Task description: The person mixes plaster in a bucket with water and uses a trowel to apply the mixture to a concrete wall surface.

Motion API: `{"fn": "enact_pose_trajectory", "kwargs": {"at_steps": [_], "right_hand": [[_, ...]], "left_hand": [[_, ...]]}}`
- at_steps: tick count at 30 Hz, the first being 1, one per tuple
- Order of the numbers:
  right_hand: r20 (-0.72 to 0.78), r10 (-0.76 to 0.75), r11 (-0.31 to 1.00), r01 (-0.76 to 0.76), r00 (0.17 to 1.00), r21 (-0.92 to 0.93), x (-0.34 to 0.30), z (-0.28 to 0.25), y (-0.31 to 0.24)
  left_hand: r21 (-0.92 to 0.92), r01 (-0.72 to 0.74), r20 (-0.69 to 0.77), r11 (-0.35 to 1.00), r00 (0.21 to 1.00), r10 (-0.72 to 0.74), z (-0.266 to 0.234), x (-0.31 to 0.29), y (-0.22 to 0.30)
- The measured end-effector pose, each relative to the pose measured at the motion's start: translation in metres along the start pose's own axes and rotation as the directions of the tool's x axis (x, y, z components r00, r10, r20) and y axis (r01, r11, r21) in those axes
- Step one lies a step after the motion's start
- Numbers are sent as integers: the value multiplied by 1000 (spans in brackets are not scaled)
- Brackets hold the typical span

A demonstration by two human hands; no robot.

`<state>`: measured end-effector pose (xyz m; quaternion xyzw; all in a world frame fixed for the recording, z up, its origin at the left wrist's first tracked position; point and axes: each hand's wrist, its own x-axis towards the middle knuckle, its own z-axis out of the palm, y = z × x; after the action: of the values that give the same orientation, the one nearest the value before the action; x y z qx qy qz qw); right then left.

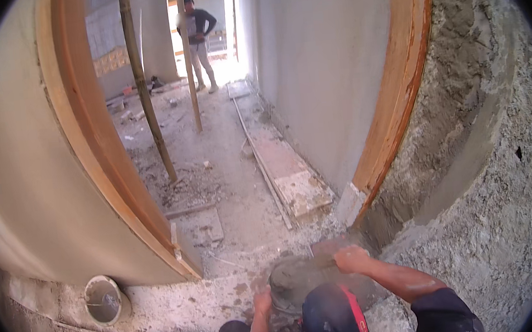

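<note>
A round basin of wet grey mortar [297, 277] sits on the ground between my knees and the doorway. My left hand [262, 301] is at the near left side of the basin, its fingers closed at the rim. My right hand [352, 259] is over the far right side of the mortar, fingers curled round something. Just beyond it shows a flat, reddish-brown plate-like piece [329, 246], whose handle, if any, is hidden by the hand. My knee [333, 313], in dark cloth with a red stripe, covers the near part of the basin.
A wooden door frame [376, 117] borders rough wet plaster [471, 165] on my right. The other jamb [112, 161] stands left, near a mortar-stained bucket [107, 300]. Inside are bamboo props [146, 94], a long board [285, 170], rubble [183, 174] and a standing person [197, 41].
</note>
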<state>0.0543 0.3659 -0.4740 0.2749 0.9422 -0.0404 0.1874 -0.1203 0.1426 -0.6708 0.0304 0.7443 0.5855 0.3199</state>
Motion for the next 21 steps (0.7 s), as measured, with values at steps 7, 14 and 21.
{"fn": "enact_pose_trajectory", "kwargs": {"at_steps": [7,14,21], "right_hand": [[19,-321,935,320,947,-153,57,40,-23],[-38,-203,978,200,978,-61,9,18,36],[68,-352,724,225,934,652,10,109,34]], "left_hand": [[-422,257,343,870,933,-109,18,43,-14],[-510,193,206,838,974,-99,28,5,-4],[-66,-19,78,998,997,24,50,-26,33]]}}
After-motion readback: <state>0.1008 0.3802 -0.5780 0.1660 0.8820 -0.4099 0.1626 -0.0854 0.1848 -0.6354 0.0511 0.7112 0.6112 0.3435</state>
